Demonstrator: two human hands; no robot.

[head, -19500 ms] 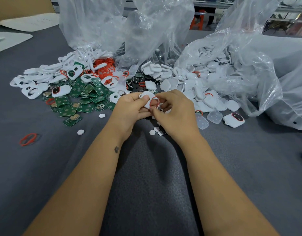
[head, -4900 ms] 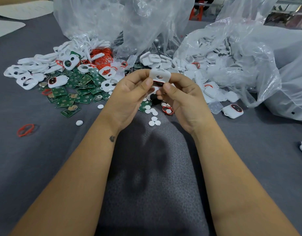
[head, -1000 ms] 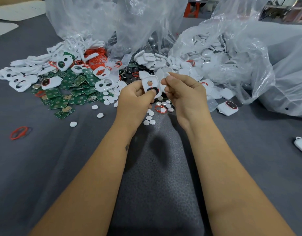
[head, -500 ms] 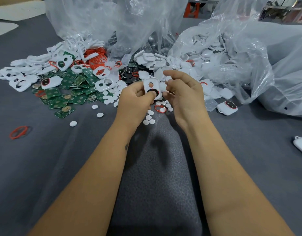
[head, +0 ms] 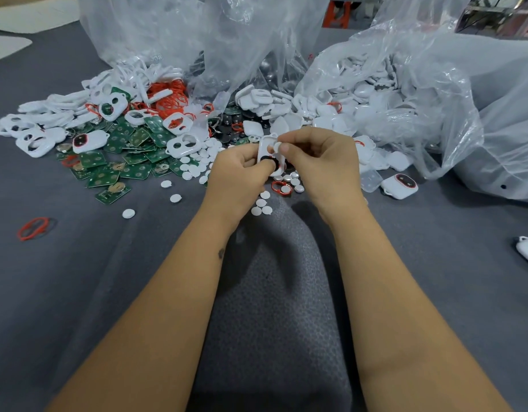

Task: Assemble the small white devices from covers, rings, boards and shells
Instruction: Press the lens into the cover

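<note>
The left hand (head: 242, 169) gripped a white cover (head: 268, 153); the right hand (head: 319, 156) pinched what looked like a small white disc (head: 277, 146), next needing seating into the cover's upper opening.

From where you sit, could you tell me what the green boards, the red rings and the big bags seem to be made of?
Green boards: rigid circuit board, apparently; flat green squares with gold-coloured pads.
Red rings: probably rubber; thin loops lying bent and tangled.
Big bags: thin clear plastic film, crinkled, glossy, parts showing through.

White two-holed cover (head: 268, 153) upright, white disc (head: 277, 146) touching.
</note>
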